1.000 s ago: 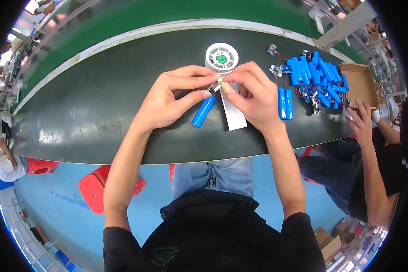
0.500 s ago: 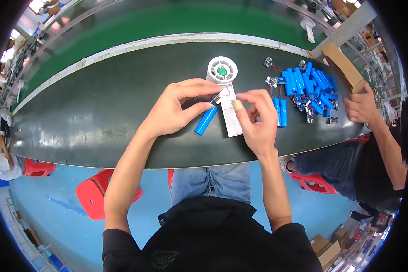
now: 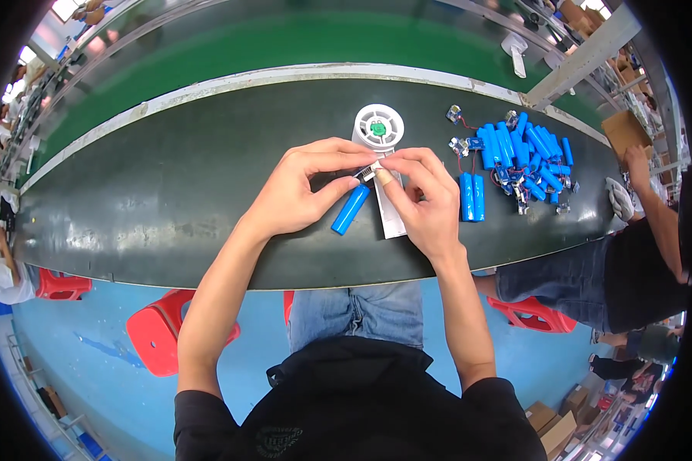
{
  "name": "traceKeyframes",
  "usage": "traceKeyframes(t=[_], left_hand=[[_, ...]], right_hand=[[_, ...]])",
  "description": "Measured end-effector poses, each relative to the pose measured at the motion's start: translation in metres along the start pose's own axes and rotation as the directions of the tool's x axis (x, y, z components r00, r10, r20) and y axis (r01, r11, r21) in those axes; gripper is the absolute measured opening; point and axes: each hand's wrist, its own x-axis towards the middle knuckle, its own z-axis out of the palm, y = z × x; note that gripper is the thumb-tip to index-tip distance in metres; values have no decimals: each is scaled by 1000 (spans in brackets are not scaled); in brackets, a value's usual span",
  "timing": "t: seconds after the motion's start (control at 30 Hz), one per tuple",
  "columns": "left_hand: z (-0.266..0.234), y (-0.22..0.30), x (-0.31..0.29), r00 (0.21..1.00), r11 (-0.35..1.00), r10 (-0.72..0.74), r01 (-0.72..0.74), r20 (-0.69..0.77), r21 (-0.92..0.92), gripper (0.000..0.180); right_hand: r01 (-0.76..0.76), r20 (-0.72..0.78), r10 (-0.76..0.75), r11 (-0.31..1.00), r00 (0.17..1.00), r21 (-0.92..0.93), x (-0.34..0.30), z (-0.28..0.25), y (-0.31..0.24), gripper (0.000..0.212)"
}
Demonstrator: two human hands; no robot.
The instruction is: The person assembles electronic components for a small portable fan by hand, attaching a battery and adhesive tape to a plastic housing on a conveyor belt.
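Note:
Between the thumb and fingers of my left hand [image 3: 300,188] is a small circuit board [image 3: 367,174], held by its edge. A blue cylindrical battery [image 3: 350,210] lies just below the board, slanting toward me. My right hand [image 3: 427,207] pinches at the board's right end, fingertips close to the left ones; a tan wrap covers its thumb tip. What sits in that pinch is hidden. Beneath both hands lies a white handheld fan body [image 3: 393,221], its round spoked head [image 3: 379,127] pointing away from me with a green piece at the centre.
Right of my hands, two blue batteries [image 3: 472,197] lie side by side. Beyond them is a heap of blue batteries [image 3: 527,154] with wired boards. At far right another person's hand [image 3: 637,165] holds a cardboard box [image 3: 627,132]. A red stool [image 3: 158,330] stands at left.
My right hand has moved left, its fingertips now meeting the circuit board. The left hand keeps its hold. The other person's cardboard box has moved away from the battery heap to the right.

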Motion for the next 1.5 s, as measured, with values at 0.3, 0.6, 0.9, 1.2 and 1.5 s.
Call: traceKeyframes(t=[0.3, 0.6, 0.9, 1.2, 1.5], left_hand=[[23, 31, -19, 947, 823, -322, 291, -21, 488, 69], [-61, -29, 72, 816, 798, -242, 475, -525, 371, 66], [-91, -139, 131, 669, 660, 56, 532, -741, 530, 60], [-95, -151, 146, 552, 608, 190, 584, -812, 539, 46], [-91, -130, 133, 495, 579, 406, 511, -768, 635, 39]], right_hand=[[-640, 326, 596, 768, 734, 36, -14, -22, -2, 29], [-372, 249, 347, 926, 904, 64, 136, 28, 52, 32], [-369, 98, 384, 918, 918, -141, 238, 120, 118, 43], [-518, -463, 234, 423, 855, -743, 258, -96, 196, 77], [-699, -291, 646, 701, 706, -141, 224, -136, 194, 46]])
